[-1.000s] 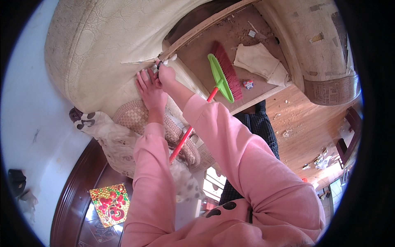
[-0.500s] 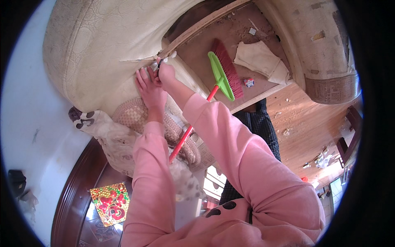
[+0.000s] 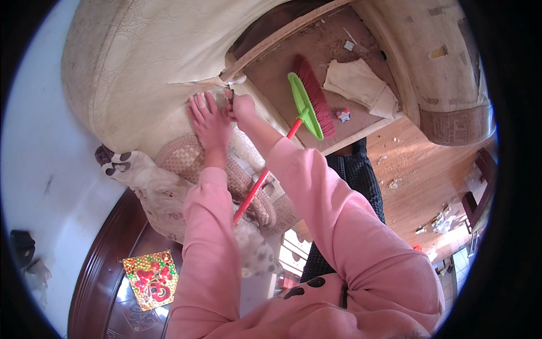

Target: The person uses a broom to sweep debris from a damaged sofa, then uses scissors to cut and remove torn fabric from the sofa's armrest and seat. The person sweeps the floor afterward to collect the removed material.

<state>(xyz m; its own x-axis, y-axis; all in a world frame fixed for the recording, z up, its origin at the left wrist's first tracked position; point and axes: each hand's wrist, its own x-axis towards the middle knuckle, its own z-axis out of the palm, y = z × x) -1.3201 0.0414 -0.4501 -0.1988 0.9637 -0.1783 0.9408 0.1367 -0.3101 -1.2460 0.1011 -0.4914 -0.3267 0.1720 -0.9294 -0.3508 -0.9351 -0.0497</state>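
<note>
My left hand [image 3: 212, 122] lies on the cream leather cover [image 3: 149, 73] of a worn sofa, fingers stretched out over it. Just beside it, my right hand [image 3: 243, 107] is closed round small dark-handled scissors [image 3: 230, 97]; their blades are mostly hidden. A slit with a pale frayed edge runs through the leather beyond my fingers, close to the wooden frame [image 3: 265, 47]. Under my forearms are a woven, braided-edge cushion [image 3: 178, 155] and a spotted cream cloth [image 3: 152, 181].
A broom [image 3: 307, 107] with red bristles and a red handle leans across the open sofa base, beside a cream leather scrap [image 3: 355, 85] and a small crumpled wrapper [image 3: 342, 115]. Debris dots the wooden floor [image 3: 406, 164]. A shiny colourful picture [image 3: 151, 279] is at lower left.
My right hand has drawn back slightly right and down from the slit with the scissors. My left hand has shifted a little, still flat on the leather.
</note>
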